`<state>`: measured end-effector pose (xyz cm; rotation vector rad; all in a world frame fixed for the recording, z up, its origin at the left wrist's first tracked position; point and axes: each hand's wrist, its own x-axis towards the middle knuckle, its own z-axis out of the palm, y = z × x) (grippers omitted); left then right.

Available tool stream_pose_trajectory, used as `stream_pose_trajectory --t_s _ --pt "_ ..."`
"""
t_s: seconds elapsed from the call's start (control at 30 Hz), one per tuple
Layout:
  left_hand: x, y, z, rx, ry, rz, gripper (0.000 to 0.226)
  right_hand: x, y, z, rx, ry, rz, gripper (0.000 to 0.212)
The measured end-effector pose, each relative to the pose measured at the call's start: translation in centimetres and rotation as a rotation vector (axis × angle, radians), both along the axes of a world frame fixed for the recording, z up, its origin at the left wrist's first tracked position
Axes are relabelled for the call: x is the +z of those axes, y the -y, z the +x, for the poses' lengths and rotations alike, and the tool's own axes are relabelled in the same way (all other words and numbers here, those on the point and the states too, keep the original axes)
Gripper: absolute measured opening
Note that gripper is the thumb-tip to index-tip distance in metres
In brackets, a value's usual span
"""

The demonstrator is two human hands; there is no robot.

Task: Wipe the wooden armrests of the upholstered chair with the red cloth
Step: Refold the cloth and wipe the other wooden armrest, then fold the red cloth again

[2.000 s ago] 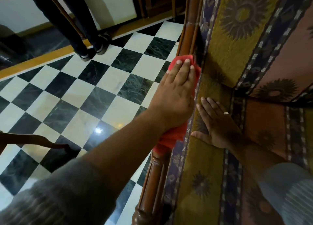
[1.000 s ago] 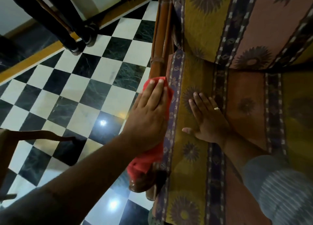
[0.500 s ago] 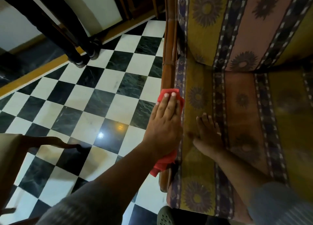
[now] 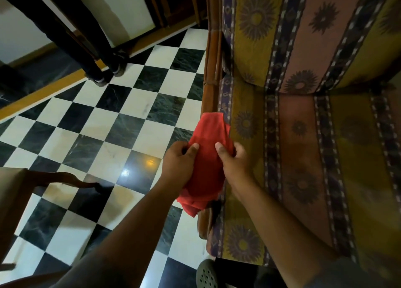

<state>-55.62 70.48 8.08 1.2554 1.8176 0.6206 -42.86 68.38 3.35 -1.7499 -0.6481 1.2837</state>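
Both hands hold the red cloth [image 4: 206,157] near the middle of the view, above the wooden armrest [image 4: 209,75] that runs from 12 o'clock down toward 6 o'clock along the left edge of the upholstered chair [image 4: 303,136]. The left hand [image 4: 179,163] has its grip closed on the cloth's left edge, thumb on top and fingers curled under; the right hand [image 4: 233,161] is closed on the right edge in the same way, thumb pressing the upper face. Between them the cloth is bunched lengthwise, its upper corner pointing toward 12 o'clock and overlapping the armrest, its lower folds hanging toward 6 o'clock over the armrest's front end. Whether the cloth actually touches the wood cannot be told. The chair's striped, sunflower-patterned seat fills the side from 1 to 5 o'clock. The black-and-white checkered floor [image 4: 108,125] spreads from 7 to 11 o'clock. At 11 o'clock another person's dark-trousered legs [image 4: 86,38] stand on it. A second chair's wooden arm [image 4: 65,177] shows at 8 o'clock, and a perforated shoe [image 4: 206,274] sits at 6 o'clock.
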Motion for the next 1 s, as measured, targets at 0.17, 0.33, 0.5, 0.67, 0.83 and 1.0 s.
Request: stream_pose_trajectory --t_s 0.17,0.33,0.5,0.67,0.83,1.0 --pt "2.5 1.7 1.5 -0.039 0.131 -0.027 0.022 2.6 2.5 2.8 -0.054 0.026 0.114 0.051" --pt "5.1 4.4 5.4 -0.125 0.249 -0.072 0.015 5.3 7.4 7.7 -0.139 -0.04 0.169 0.06" --pt "5.4 8.6 12.1 -0.323 0.307 -0.163 0.015 7.7 15.1 13.7 -0.205 0.012 0.156 0.072" --pt "4.7 14.7 20.1 -0.572 0.343 -0.219 0.017 9.0 25.0 19.7 -0.382 0.159 0.061 0.07" --pt "3.8 23.0 29.4 -0.841 0.362 -0.309 0.019 9.8 36.6 25.5 -0.665 0.174 0.02 0.069" --pt "3.3 34.3 37.9 -1.111 0.274 -0.366 0.021 9.4 49.6 29.4 -0.879 0.243 -0.008 0.063"
